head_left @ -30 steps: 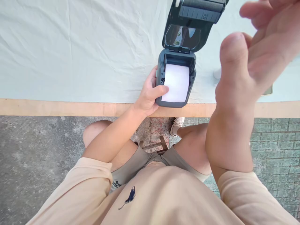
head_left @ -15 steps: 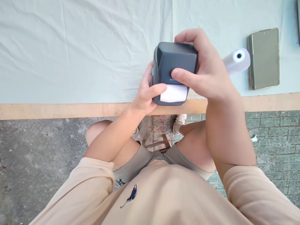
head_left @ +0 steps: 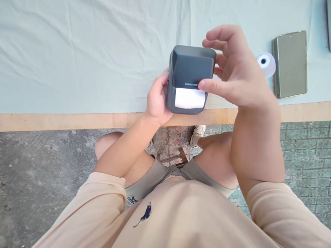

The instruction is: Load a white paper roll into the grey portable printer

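A dark label printer [head_left: 192, 67] is held above the table's front edge. My left hand [head_left: 158, 100] grips it from the left side and below, with most of its fingers hidden behind the body. White paper [head_left: 189, 98] sticks out of the slot under the printer's lid, which looks closed. At the printer's right side, my right hand [head_left: 235, 70] is open with its fingers spread. Its thumb tip overlaps the lid's lower right corner; whether it touches is unclear.
A white paper roll [head_left: 269, 65] lies on the pale cloth [head_left: 103, 58], partly behind my right hand. Beside it is a phone [head_left: 291, 63] that seems to rest on a box. The table's wooden edge [head_left: 64, 121] runs in front of my knees. A dark object [head_left: 329, 24] shows at the far right.
My right hand has opened and moved right, off most of the lid. The left thumb has left the paper and lid front. The printer has shifted slightly up and left.
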`<action>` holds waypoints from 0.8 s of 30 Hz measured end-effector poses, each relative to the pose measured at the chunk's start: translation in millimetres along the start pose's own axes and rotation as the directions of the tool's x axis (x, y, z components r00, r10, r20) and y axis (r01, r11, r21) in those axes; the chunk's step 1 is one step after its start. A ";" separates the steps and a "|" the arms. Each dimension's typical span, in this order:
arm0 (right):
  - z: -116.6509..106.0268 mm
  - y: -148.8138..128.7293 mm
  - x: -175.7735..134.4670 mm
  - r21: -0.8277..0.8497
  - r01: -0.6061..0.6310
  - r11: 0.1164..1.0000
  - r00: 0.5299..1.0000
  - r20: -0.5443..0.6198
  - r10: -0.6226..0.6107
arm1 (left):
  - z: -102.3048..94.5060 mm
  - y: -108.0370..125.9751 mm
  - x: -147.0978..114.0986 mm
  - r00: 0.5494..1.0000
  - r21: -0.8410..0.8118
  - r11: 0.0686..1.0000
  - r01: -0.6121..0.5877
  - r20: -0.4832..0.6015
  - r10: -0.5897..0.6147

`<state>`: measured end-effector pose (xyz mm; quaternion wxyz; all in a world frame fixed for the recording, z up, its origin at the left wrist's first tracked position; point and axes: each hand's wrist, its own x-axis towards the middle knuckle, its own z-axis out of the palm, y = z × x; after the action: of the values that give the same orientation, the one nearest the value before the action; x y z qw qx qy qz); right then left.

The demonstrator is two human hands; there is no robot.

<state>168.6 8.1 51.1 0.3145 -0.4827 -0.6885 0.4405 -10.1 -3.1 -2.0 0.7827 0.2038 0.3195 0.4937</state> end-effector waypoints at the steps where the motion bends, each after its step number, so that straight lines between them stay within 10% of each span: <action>1: -3.6 -1.4 -1.1 -0.023 0.037 0.999 0.999 0.038 -0.036 | -0.2 -0.8 0.3 0.999 0.007 1.000 0.009 -0.038 -0.009; 9: -7.4 -15.9 -6.7 -0.280 0.129 0.951 0.986 -0.063 -0.152 | 3.0 -1.8 0.2 0.998 0.034 0.999 -0.001 -0.061 0.003; 14: 9.7 -26.6 -1.7 -0.307 0.137 0.942 0.723 -0.620 -0.307 | 1.9 -1.9 0.4 0.999 0.034 0.998 -0.051 -0.008 0.052; 20: 13.0 -35.1 -2.5 -0.518 0.153 0.842 0.957 -0.133 -0.256 | 1.9 0.2 -1.4 0.993 0.045 0.998 -0.033 0.113 0.027; 24: 12.8 -37.1 0.1 -0.775 0.005 0.631 0.999 -0.021 -0.034 | 1.3 -0.9 -3.8 0.979 0.099 0.988 -0.117 0.176 0.099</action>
<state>143.2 -1.1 79.6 0.0933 -0.5707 -0.8108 0.0907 -9.8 -6.9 -0.5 0.7670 0.3047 0.2661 0.4981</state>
